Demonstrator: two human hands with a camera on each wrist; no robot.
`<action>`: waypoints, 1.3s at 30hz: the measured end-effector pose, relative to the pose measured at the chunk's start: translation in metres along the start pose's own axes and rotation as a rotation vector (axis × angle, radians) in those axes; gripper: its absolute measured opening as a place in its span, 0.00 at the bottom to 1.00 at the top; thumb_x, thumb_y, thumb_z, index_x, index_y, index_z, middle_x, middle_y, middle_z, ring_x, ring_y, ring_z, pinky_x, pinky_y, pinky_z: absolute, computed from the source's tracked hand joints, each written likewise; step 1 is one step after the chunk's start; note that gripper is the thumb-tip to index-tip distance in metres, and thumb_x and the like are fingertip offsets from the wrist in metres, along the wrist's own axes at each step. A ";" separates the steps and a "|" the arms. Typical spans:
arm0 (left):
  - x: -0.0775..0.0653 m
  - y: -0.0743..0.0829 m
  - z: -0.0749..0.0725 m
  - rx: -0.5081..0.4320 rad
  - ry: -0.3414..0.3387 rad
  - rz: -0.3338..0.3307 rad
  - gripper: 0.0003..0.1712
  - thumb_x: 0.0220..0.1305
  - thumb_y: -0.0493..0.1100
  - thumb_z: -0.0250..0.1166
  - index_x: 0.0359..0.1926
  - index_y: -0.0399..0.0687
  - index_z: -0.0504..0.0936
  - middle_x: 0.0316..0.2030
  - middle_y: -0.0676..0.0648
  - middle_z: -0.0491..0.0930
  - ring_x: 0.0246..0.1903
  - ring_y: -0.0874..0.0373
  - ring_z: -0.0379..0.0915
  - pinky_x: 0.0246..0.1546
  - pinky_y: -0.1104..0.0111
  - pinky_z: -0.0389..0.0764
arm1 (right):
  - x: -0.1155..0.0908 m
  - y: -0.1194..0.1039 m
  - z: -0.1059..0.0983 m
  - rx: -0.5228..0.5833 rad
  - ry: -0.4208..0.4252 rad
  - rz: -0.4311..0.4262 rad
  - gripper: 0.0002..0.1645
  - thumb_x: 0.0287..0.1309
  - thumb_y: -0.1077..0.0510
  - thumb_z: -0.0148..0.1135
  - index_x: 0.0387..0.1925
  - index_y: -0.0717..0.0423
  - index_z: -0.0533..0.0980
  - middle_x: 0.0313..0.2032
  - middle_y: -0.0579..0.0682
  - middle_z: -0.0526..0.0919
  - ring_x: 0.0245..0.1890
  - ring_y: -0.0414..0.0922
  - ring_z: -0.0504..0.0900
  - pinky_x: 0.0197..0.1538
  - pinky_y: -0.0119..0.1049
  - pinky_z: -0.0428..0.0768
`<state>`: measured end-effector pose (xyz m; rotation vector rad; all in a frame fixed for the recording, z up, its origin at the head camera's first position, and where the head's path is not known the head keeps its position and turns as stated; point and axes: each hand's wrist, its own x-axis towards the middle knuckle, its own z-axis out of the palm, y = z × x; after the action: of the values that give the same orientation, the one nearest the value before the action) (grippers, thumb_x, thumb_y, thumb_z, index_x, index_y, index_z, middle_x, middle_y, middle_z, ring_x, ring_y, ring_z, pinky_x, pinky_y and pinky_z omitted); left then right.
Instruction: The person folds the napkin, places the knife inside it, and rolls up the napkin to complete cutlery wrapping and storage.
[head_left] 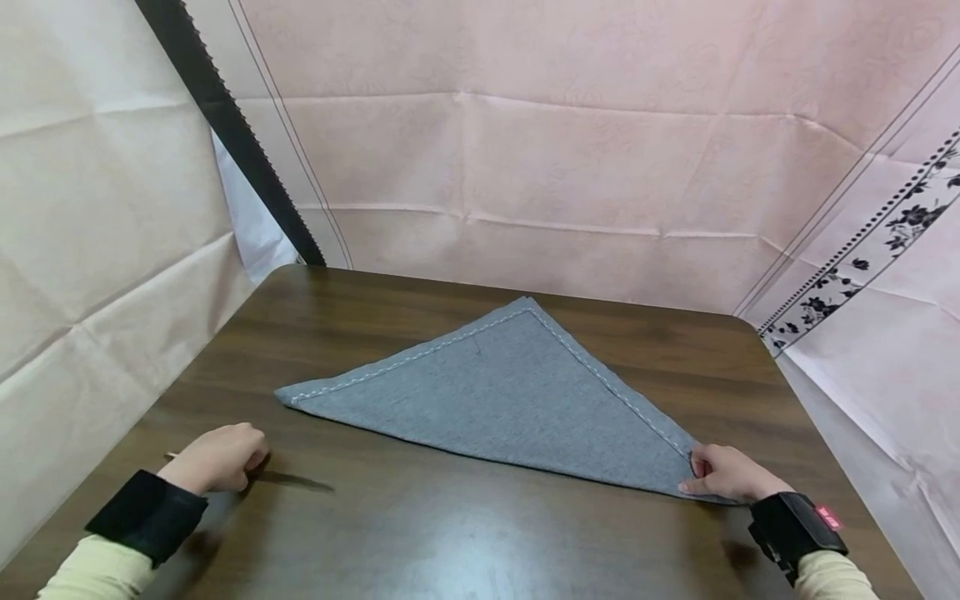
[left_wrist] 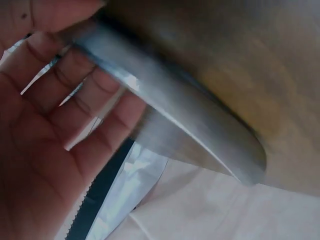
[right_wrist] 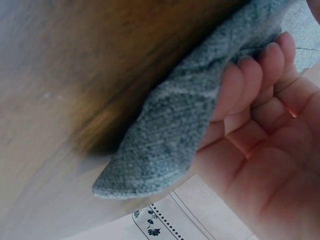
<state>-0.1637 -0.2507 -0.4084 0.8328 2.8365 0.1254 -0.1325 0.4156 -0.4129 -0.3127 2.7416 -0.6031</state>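
Note:
A grey-blue cloth napkin point(head_left: 487, 400) lies on the brown table, folded into a triangle with pale stitching along its two far edges. My right hand point(head_left: 731, 472) pinches the right corner. In the right wrist view the corner of the napkin point(right_wrist: 160, 140) hangs past the curled fingers point(right_wrist: 235, 92). Left of the napkin, my left hand point(head_left: 225, 454) grips a slim metal utensil low over the table. The left wrist view shows the flat, rounded end of the metal utensil point(left_wrist: 200, 125), slightly blurred. Its other end is hidden there, so I cannot tell its kind.
The wood-grain table point(head_left: 450, 533) has rounded far corners. Pale pink cloth point(head_left: 562, 167) hangs behind its far edge, with cream cloth point(head_left: 97, 275) along the left. A black strip point(head_left: 240, 142) slants down to the far left corner; a floral band point(head_left: 862, 258) runs at the right.

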 end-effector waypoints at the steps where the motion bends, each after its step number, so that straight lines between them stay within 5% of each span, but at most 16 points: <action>1: 0.001 -0.002 0.001 -0.013 0.003 0.022 0.23 0.29 0.23 0.59 0.11 0.54 0.59 0.15 0.58 0.49 0.16 0.64 0.44 0.18 0.70 0.48 | 0.000 0.000 0.000 0.003 -0.002 0.003 0.21 0.42 0.51 0.71 0.18 0.54 0.65 0.17 0.44 0.63 0.20 0.42 0.63 0.25 0.33 0.60; 11: 0.011 -0.005 -0.001 -0.310 -0.043 0.236 0.17 0.49 0.29 0.61 0.16 0.54 0.69 0.17 0.63 0.56 0.18 0.70 0.51 0.20 0.73 0.56 | 0.000 -0.004 -0.001 0.000 -0.004 0.004 0.20 0.43 0.51 0.70 0.19 0.54 0.66 0.18 0.44 0.63 0.21 0.42 0.64 0.26 0.34 0.61; 16: 0.017 0.004 -0.007 -0.365 -0.048 0.284 0.14 0.56 0.30 0.58 0.22 0.55 0.73 0.21 0.62 0.60 0.21 0.70 0.55 0.22 0.73 0.59 | 0.001 -0.007 -0.002 0.009 -0.012 0.007 0.20 0.43 0.51 0.70 0.20 0.55 0.66 0.18 0.44 0.63 0.21 0.42 0.64 0.26 0.34 0.61; 25: 0.040 0.030 -0.024 -0.352 -0.056 0.321 0.06 0.65 0.35 0.53 0.32 0.50 0.72 0.25 0.60 0.67 0.25 0.69 0.60 0.27 0.72 0.64 | 0.000 -0.002 -0.001 -0.001 0.004 -0.003 0.21 0.43 0.51 0.70 0.19 0.54 0.66 0.18 0.44 0.63 0.21 0.42 0.64 0.26 0.34 0.61; 31: 0.061 0.054 -0.031 -0.359 0.035 0.417 0.06 0.68 0.37 0.49 0.36 0.45 0.74 0.27 0.55 0.73 0.26 0.68 0.63 0.27 0.71 0.68 | -0.001 -0.003 -0.001 -0.008 0.013 -0.009 0.21 0.43 0.51 0.70 0.18 0.54 0.65 0.18 0.43 0.63 0.21 0.41 0.63 0.26 0.33 0.61; 37: 0.074 0.075 -0.039 -0.277 0.045 0.358 0.14 0.69 0.38 0.47 0.49 0.37 0.74 0.41 0.46 0.78 0.40 0.58 0.73 0.41 0.60 0.74 | -0.003 -0.006 -0.002 -0.017 0.023 -0.026 0.21 0.44 0.52 0.70 0.19 0.54 0.65 0.18 0.44 0.63 0.21 0.41 0.63 0.26 0.33 0.60; 39: 0.078 0.082 -0.041 -0.266 0.058 0.357 0.11 0.68 0.35 0.49 0.44 0.35 0.75 0.34 0.47 0.77 0.34 0.59 0.72 0.36 0.62 0.74 | -0.003 -0.007 -0.003 -0.018 0.025 -0.025 0.21 0.44 0.52 0.70 0.18 0.54 0.65 0.18 0.44 0.63 0.21 0.41 0.63 0.26 0.33 0.60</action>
<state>-0.1929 -0.1411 -0.3689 1.2744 2.6098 0.5688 -0.1297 0.4116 -0.4067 -0.3464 2.7723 -0.5923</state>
